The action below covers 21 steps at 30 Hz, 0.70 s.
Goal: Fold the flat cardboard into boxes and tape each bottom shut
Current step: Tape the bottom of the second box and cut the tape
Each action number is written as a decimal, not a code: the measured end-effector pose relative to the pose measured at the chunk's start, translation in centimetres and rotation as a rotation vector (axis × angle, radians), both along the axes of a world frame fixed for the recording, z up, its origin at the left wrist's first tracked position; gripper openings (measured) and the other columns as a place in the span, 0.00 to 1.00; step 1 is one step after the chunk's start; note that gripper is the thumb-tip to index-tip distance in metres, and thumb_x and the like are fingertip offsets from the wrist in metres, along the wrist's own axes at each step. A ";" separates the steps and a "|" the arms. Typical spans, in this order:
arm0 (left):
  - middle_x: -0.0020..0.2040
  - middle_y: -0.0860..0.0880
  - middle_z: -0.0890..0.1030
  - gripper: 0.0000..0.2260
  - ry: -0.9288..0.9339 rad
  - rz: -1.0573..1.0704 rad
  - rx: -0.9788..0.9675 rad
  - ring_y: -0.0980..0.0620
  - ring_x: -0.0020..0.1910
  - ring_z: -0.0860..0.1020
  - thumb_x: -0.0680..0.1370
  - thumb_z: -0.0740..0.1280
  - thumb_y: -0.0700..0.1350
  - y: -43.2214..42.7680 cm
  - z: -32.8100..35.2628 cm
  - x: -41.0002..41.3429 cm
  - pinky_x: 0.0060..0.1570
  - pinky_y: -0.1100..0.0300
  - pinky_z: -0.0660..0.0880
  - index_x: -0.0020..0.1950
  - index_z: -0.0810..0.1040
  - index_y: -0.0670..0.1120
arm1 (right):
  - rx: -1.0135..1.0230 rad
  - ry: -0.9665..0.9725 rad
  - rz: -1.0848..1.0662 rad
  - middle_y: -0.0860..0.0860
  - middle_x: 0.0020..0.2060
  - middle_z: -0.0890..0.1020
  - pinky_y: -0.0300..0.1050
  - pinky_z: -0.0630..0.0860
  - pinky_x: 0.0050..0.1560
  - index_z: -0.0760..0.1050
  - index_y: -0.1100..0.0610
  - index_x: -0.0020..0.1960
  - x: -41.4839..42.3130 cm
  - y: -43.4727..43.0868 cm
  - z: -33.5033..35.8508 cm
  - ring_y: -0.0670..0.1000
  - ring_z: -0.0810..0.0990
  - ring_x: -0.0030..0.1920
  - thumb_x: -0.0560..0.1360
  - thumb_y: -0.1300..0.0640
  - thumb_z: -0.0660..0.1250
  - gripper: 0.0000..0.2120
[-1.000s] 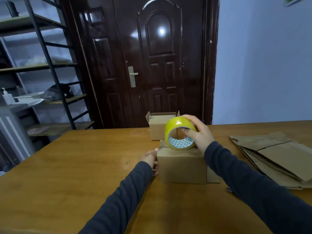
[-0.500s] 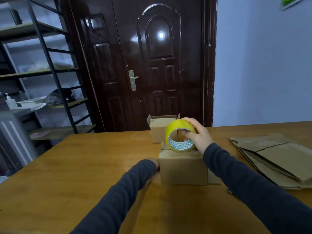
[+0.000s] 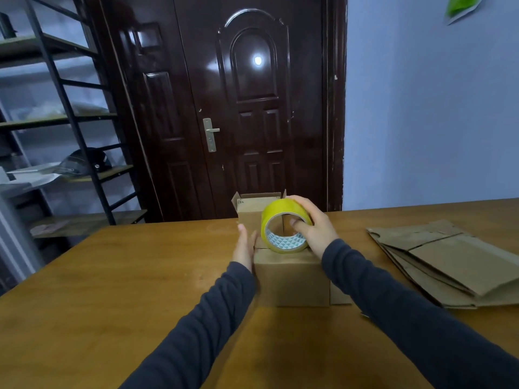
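Box [image 3: 292, 279]: closed carton on the wooden table [image 3: 112, 276], dead ahead of my view, with one loose flap showing at its 3 o'clock foot.
Tape roll [image 3: 285, 244]: yellow, standing on edge on the box's top near the 12 o'clock edge, its open core turned toward me.
Right hand [image 3: 316, 226]: I saw it gripping the tape roll, thumb hooked inside the core and fingers curled over the yellow rim.
Left hand [image 3: 244, 247]: fingers were straight and together, laid flat against the box's 9 o'clock side, holding nothing.
Second box [image 3: 250, 213]: open-topped with flaps up, just behind the first at 12 o'clock, partly hidden by the roll.
Flat cardboard [image 3: 449, 259]: a stack of unfolded blanks lay at 3 o'clock, apart from the box.
Tape end: I could not tell whether any strip ran onto the box.
Backdrop: dark door [image 3: 238, 108] at 12 o'clock, metal shelf rack [image 3: 70, 108] at 10 o'clock.
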<state>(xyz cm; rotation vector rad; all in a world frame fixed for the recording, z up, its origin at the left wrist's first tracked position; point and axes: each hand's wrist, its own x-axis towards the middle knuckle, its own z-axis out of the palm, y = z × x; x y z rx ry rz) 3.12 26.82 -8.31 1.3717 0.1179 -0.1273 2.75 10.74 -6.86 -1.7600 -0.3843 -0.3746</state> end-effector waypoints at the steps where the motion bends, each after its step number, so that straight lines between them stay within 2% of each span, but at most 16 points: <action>1: 0.75 0.44 0.63 0.34 0.026 -0.009 0.009 0.46 0.74 0.61 0.80 0.41 0.64 -0.1 -0.3 0.0 0.73 0.52 0.57 0.75 0.61 0.43 | -0.012 0.001 0.003 0.45 0.53 0.77 0.34 0.71 0.52 0.69 0.43 0.64 0.0 0.0 0.0 0.43 0.75 0.54 0.77 0.65 0.62 0.22; 4: 0.74 0.44 0.65 0.41 0.226 -0.092 -0.165 0.43 0.72 0.65 0.74 0.44 0.73 0.6 -1.7 -0.4 0.70 0.48 0.60 0.76 0.60 0.46 | -0.058 0.003 -0.020 0.46 0.53 0.76 0.28 0.72 0.47 0.65 0.45 0.69 0.0 -0.1 -0.2 0.42 0.76 0.53 0.77 0.65 0.63 0.25; 6: 0.75 0.44 0.64 0.47 0.297 -0.161 -0.132 0.43 0.72 0.64 0.68 0.46 0.78 1.7 -3.4 0.0 0.72 0.48 0.58 0.77 0.58 0.47 | -0.057 0.038 -0.060 0.47 0.50 0.76 0.28 0.72 0.45 0.62 0.47 0.71 0.0 -0.1 -0.5 0.43 0.76 0.50 0.77 0.64 0.64 0.26; 8: 0.75 0.44 0.63 0.53 0.270 -0.274 -0.120 0.44 0.73 0.63 0.62 0.52 0.80 2.5 -3.8 0.1 0.73 0.47 0.56 0.77 0.58 0.47 | -0.065 0.076 -0.095 0.51 0.48 0.77 0.34 0.75 0.47 0.61 0.50 0.70 0.0 -0.2 -0.6 0.47 0.77 0.49 0.77 0.63 0.64 0.25; 9: 0.72 0.44 0.68 0.52 0.223 -0.324 -0.108 0.44 0.71 0.66 0.61 0.56 0.80 2.7 -3.6 0.1 0.71 0.48 0.61 0.75 0.63 0.46 | -0.080 0.088 -0.100 0.52 0.49 0.77 0.38 0.76 0.49 0.62 0.52 0.70 0.2 -0.2 -0.6 0.49 0.78 0.50 0.76 0.63 0.64 0.25; 11: 0.64 0.45 0.78 0.45 0.037 -0.411 -0.058 0.46 0.63 0.76 0.60 0.68 0.73 2.9 -2.5 0.1 0.59 0.54 0.74 0.68 0.71 0.46 | -0.112 0.114 -0.096 0.52 0.50 0.78 0.41 0.76 0.51 0.64 0.53 0.69 0.3 -0.2 -0.6 0.49 0.78 0.51 0.74 0.64 0.67 0.26; 13: 0.60 0.47 0.80 0.41 -0.122 -0.480 0.095 0.48 0.58 0.79 0.58 0.77 0.61 3.1 -1.2 0.2 0.52 0.55 0.78 0.68 0.72 0.51 | -0.149 0.126 -0.096 0.50 0.49 0.78 0.39 0.75 0.49 0.65 0.52 0.66 0.4 -0.1 -0.6 0.47 0.77 0.50 0.72 0.64 0.69 0.26; 15: 0.62 0.49 0.79 0.42 -0.108 -0.546 0.287 0.46 0.60 0.78 0.58 0.80 0.51 3.5 -0.6 1.0 0.57 0.48 0.76 0.70 0.68 0.56 | -0.196 0.120 -0.127 0.49 0.46 0.78 0.39 0.75 0.46 0.68 0.51 0.62 0.5 -0.1 -0.5 0.48 0.78 0.48 0.71 0.63 0.71 0.23; 17: 0.64 0.49 0.76 0.47 -0.074 -0.564 0.545 0.44 0.61 0.76 0.55 0.83 0.51 3.4 -0.3 1.5 0.58 0.42 0.75 0.70 0.65 0.58 | -0.213 0.115 -0.159 0.50 0.45 0.79 0.43 0.78 0.47 0.70 0.51 0.59 0.6 0.0 -0.6 0.49 0.79 0.47 0.71 0.63 0.70 0.19; 19: 0.64 0.50 0.73 0.50 -0.105 -0.513 0.850 0.47 0.62 0.74 0.56 0.83 0.51 2.5 0.2 1.3 0.57 0.45 0.77 0.72 0.60 0.57 | -0.206 0.116 -0.166 0.51 0.45 0.80 0.47 0.79 0.51 0.71 0.52 0.59 0.7 0.2 -0.7 0.50 0.80 0.47 0.72 0.64 0.68 0.18; 21: 0.63 0.51 0.71 0.49 -0.162 -0.423 1.024 0.48 0.61 0.72 0.59 0.82 0.49 1.8 0.3 1.2 0.56 0.50 0.77 0.73 0.57 0.54 | -0.203 0.118 -0.168 0.52 0.45 0.81 0.47 0.79 0.53 0.70 0.51 0.60 0.8 0.2 -0.6 0.51 0.80 0.48 0.73 0.66 0.65 0.18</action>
